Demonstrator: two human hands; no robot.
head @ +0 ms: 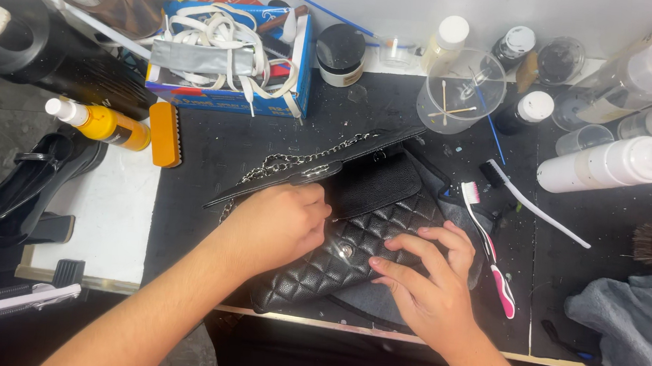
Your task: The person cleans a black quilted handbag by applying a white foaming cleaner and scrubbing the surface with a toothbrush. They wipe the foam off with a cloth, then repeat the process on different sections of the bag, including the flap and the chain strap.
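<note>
A black quilted handbag (352, 250) lies on the dark work mat (213, 152) right in front of the person, its flap (320, 163) thrown open and away from them so the inside of the front and the small metal clasp (347, 251) are laid bare. The left hand (281, 222) rests curled on the bag's upper edge just below the flap; its fingers are folded in towards the leather (whether they pinch anything there I cannot tell, since the knuckles hide the tips). The right hand (430, 278) lies flat and half open on the quilted panel, fingertips pressing beside the clasp and closed around nothing, which looks like a way of pinning the bag so it does not slide. The silver chain strap (289, 160) trails loose along the flap, out of the hands' way. Just right of the bag a pink-and-white toothbrush (490, 248) and a white-handled brush (531, 205) lie within easy reach of the right hand. Further back stand a clear plastic cup (461, 89) holding cotton swabs, several white pump bottles (618, 161), a blue box (228, 58) stuffed with white laces, and a yellow bottle (104, 123) at the left, next to an orange-backed brush (166, 133). A grey cloth (629, 326) lies bunched at the right edge.
</note>
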